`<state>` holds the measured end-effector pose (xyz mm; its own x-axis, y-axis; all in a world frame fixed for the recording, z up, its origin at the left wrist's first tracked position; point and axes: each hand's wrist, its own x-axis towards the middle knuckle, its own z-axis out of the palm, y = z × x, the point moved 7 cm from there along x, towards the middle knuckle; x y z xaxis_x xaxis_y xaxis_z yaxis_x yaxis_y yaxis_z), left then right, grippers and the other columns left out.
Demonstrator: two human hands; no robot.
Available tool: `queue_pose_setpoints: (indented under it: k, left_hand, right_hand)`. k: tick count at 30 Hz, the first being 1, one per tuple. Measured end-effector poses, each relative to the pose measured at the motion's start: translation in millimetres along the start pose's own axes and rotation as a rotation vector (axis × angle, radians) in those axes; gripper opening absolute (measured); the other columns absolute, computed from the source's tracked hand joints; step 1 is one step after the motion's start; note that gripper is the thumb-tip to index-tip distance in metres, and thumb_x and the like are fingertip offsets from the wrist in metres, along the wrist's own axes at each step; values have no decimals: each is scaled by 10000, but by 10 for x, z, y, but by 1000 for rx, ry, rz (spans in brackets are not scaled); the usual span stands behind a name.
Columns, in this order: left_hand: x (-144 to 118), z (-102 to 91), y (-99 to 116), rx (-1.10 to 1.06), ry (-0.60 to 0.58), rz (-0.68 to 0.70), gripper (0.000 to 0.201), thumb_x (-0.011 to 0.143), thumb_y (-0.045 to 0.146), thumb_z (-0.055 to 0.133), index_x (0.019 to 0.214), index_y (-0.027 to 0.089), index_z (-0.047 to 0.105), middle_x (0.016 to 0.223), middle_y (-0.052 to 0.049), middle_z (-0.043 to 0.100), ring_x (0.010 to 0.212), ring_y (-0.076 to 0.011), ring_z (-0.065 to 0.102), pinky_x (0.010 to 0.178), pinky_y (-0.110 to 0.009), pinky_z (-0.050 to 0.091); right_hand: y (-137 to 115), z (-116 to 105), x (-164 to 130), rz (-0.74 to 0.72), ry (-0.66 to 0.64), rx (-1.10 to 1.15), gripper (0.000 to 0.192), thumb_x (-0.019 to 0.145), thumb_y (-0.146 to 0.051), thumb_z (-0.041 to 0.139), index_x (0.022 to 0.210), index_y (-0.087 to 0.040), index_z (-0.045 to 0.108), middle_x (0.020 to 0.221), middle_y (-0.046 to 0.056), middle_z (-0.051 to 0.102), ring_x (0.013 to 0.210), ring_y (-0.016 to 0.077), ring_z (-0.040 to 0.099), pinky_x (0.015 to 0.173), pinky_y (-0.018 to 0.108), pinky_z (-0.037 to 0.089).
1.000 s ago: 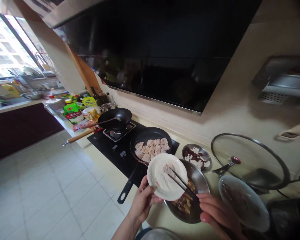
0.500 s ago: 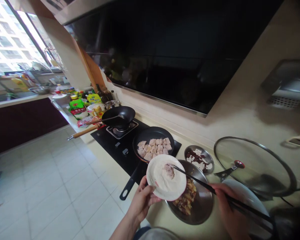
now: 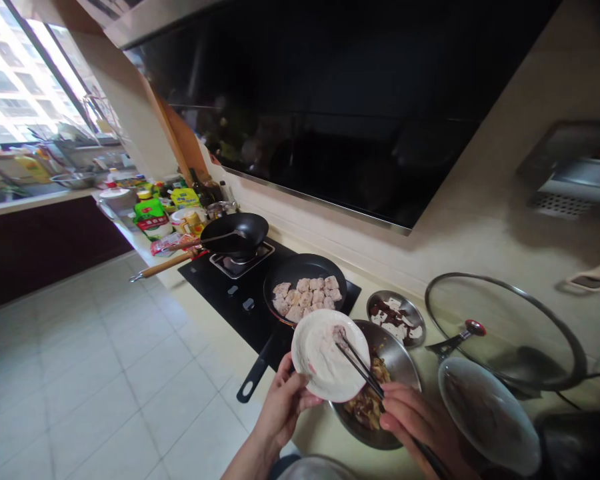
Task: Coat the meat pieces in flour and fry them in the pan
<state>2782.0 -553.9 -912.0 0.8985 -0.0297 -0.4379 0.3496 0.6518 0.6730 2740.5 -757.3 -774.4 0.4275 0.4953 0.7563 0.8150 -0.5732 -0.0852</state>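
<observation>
My left hand (image 3: 285, 407) grips the rim of a small white plate (image 3: 320, 363) that is coated with white powder. In my right hand (image 3: 420, 420) is a pair of dark chopsticks (image 3: 363, 370), their tips at a floured pinkish piece (image 3: 339, 335) near the plate's far right side. Just beyond the plate, a black frying pan (image 3: 285, 268) holds several pale floured pieces (image 3: 314, 293) set close together. Partly hidden under the plate and my right hand, a steel bowl (image 3: 405, 360) contains brownish food.
A smaller steel dish (image 3: 373, 298) with dark and white pieces stands behind the bowl. To the right are a glass lid (image 3: 510, 320) and an oval dish (image 3: 490, 413). A wok (image 3: 245, 230) sits on the far burner. The range hood (image 3: 330, 113) hangs low over the stove.
My right hand has moved left and closer to the plate, tilting the chopsticks more steeply. The floured piece sits slightly farther toward the plate's far edge. The oval dish is less covered.
</observation>
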Motion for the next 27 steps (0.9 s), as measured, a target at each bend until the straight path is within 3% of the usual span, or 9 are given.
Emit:
queue_pose_setpoints:
  k: [2,5,11,15,19,21,25,27]
  left_hand:
    - [-9,-1,3,-6,4,-5,564,635,140,711,1136,211,462,768,-4,686,515,-153,657,487,-275,596]
    - [-34,3,34,-18,-2,-7,562,629,128,708,1129,208,464,762,0,686,515,-157,662,487,-277,599]
    - [-74,-12,116,-24,-2,33,561,637,125,717,1132,208,466,781,-6,694,532,-169,678,478,-273,600]
    - [-61,-15,104,-17,-3,33,544,645,115,704,1128,200,469,777,-3,689,522,-156,668,471,-267,599]
    - [-50,-9,73,-15,-9,24,525,656,100,683,1127,201,473,773,1,685,525,-151,668,484,-266,603]
    - [-47,-20,66,-20,-7,21,525,655,101,686,1126,202,476,778,1,684,526,-152,669,486,-268,604]
    - [-46,-62,79,-29,9,39,531,646,105,699,1123,204,488,774,5,679,532,-156,671,478,-261,598]
    - [-54,-76,90,-25,16,57,535,639,107,706,1121,207,495,779,4,681,520,-149,662,481,-269,600]
  right_hand:
    - [3,33,-44,37,35,22,177,956,-306,486,937,-228,643,819,12,737,764,158,730,738,220,607]
    - [161,-85,-132,248,196,98,155,942,-283,485,924,-260,637,877,15,743,779,181,728,732,265,614]
    - [517,-296,-294,579,297,0,231,931,-268,477,755,-273,627,597,-22,685,491,176,659,446,233,566]
    - [420,-490,-297,476,350,-107,183,919,-260,502,786,-243,625,612,1,686,512,173,660,452,246,559]
    - [155,-396,-167,176,25,-117,152,858,-174,547,950,-255,637,845,15,752,725,199,726,641,291,619]
    - [66,-317,-159,63,-55,-75,190,840,-180,584,1001,-267,636,881,-1,756,755,193,731,691,290,624]
    - [132,-221,-210,135,57,3,138,919,-258,514,992,-266,630,877,19,748,782,182,733,726,289,621]
    - [137,-119,-217,136,40,46,153,944,-322,497,962,-248,630,892,36,745,818,187,732,745,293,620]
